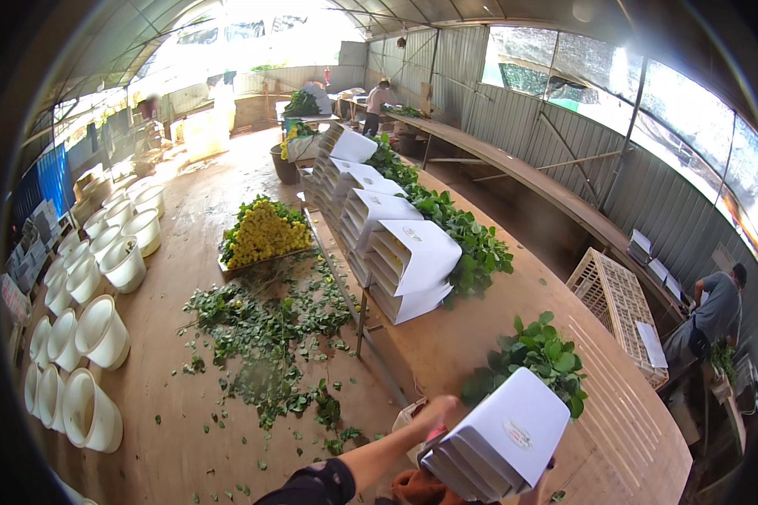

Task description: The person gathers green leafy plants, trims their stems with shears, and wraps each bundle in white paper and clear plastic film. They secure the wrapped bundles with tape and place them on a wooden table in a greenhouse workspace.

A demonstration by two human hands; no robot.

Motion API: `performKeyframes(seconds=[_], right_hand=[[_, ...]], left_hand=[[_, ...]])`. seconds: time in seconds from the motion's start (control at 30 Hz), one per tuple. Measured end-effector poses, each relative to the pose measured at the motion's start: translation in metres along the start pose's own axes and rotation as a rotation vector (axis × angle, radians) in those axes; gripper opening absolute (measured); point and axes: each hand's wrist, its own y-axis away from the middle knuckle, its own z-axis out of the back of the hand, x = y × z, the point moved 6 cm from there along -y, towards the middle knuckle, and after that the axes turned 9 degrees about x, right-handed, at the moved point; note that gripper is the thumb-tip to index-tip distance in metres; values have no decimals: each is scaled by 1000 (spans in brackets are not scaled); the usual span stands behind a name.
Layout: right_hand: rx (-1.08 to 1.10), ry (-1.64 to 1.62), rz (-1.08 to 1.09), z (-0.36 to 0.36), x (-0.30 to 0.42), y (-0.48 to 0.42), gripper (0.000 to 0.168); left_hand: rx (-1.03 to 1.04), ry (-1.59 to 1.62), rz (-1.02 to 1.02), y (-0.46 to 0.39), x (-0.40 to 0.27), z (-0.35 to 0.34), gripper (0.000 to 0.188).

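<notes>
A bundle of leafy green stems [553, 353] wrapped in white cardboard sleeves [511, 429] lies at the near part of the wooden table [518, 303]. My left hand [439, 413] is at the left side of this stack, beside something red; its fingers are partly hidden. My right hand [543, 480] shows only in part at the lower right edge of the stack, mostly covered by the sleeves. Farther up the table stand several more stacked white sleeves [417, 252] with green foliage [474, 252] sticking out on their right.
Cut leaves [271, 353] litter the floor, near a pile of yellow flowers [265, 230]. White buckets [101, 331] stand in rows at left. A plastic crate [619, 315] leans right of the table. One person [717, 309] works at right, another [378, 104] far back.
</notes>
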Motion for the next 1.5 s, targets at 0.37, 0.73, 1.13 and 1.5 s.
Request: performKeyframes(seconds=[0.37, 0.73, 1.13, 1.5], right_hand=[[-68, -124, 97, -113, 55, -77, 32], [-65, 233, 585, -231, 310, -101, 29], [294, 434, 812, -651, 415, -237, 27], [285, 542, 672, -949, 359, -473, 24]], left_hand=[[689, 126, 209, -81, -34, -26, 56], [538, -216, -199, -170, -234, 55, 79], [534, -278, -454, -249, -561, 354, 55], [595, -125, -416, -387, -667, 660, 47]])
